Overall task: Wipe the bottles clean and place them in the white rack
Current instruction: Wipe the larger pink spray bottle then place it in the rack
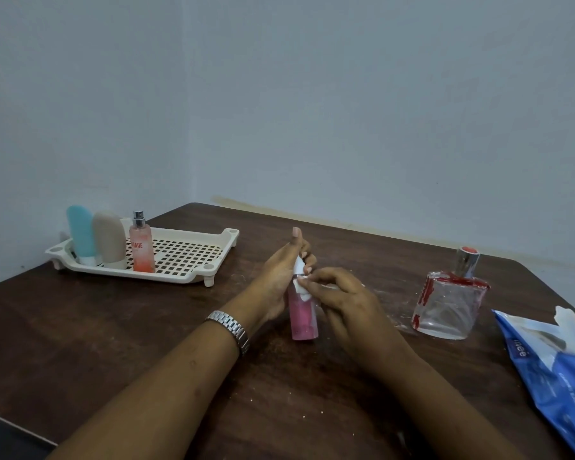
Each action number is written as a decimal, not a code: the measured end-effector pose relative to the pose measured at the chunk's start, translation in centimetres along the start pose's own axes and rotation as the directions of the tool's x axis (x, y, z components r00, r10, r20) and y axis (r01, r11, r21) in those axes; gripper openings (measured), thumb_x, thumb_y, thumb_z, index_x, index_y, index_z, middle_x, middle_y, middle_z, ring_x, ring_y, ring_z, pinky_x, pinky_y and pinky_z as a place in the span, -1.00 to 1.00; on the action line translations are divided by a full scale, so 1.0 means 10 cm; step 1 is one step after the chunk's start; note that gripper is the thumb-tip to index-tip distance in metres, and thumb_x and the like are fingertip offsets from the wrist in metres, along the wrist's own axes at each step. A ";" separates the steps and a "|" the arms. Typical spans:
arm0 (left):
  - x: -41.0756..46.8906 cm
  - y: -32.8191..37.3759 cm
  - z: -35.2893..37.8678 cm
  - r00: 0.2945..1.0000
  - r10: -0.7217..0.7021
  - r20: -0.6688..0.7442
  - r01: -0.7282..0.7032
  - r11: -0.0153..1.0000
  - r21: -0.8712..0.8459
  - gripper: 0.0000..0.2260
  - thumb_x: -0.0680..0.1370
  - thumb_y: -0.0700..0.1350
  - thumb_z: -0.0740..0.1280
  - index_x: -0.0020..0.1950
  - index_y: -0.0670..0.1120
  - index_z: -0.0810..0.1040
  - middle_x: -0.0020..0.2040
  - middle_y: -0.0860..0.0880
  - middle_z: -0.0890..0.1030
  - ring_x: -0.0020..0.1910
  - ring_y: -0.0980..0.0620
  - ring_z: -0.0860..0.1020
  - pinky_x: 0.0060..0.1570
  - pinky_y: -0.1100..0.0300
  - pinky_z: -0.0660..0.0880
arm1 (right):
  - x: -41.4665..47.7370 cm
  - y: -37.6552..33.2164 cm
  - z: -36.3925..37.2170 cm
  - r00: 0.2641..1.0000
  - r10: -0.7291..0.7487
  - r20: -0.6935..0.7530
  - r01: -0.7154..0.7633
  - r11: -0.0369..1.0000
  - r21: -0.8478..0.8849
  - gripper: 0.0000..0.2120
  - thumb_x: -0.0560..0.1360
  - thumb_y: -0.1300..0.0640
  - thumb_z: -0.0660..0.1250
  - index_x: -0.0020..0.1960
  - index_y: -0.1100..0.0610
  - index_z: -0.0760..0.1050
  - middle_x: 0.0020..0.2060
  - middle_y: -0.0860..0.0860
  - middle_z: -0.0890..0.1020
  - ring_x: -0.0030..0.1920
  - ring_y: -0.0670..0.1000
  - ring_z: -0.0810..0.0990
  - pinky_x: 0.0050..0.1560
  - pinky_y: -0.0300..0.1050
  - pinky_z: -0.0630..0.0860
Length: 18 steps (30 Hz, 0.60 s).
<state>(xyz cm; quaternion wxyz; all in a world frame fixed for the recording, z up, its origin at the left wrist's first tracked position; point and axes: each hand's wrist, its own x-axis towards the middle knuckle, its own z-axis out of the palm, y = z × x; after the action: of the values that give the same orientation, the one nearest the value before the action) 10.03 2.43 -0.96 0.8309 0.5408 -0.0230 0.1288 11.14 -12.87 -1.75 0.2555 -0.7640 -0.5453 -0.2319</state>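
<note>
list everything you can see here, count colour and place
table: 1, dark brown, under everything
rack: 1, white, table's far left
blue tube: 1, blue, rack's left end
beige tube: 1, beige, in rack beside blue tube
spray bottle: 1, peach, in rack beside beige tube
pink bottle: 1, pink, centre, held
wipe: 1, white, at pink bottle's top
glass bottle: 1, clear with red, table's right
packet: 1, blue, right edge
watch: 1, silver, left wrist
left grip: 1, holds pink bottle
right grip: 1, pinches wipe

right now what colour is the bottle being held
The bottle is pink, clearest in the head view.
</note>
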 end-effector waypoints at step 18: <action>0.04 -0.05 -0.15 0.953 0.109 -0.282 -0.063 0.984 0.165 -0.68 0.56 0.13 0.23 -0.23 -0.09 0.38 -0.47 0.03 0.45 -0.51 0.15 0.39 -0.42 0.29 0.36 | -0.06 -0.02 -0.10 0.961 -0.100 0.257 0.067 0.989 0.133 -0.78 0.51 0.06 0.29 0.13 -0.07 0.60 -0.05 -0.16 0.56 -0.09 -0.21 0.48 -0.16 -0.45 0.34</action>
<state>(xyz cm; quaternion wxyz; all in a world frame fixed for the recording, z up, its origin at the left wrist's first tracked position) 10.42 3.64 -1.95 0.7746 0.5772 0.0855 0.2441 10.65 -13.90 -1.38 0.2172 -0.7470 -0.6195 -0.1050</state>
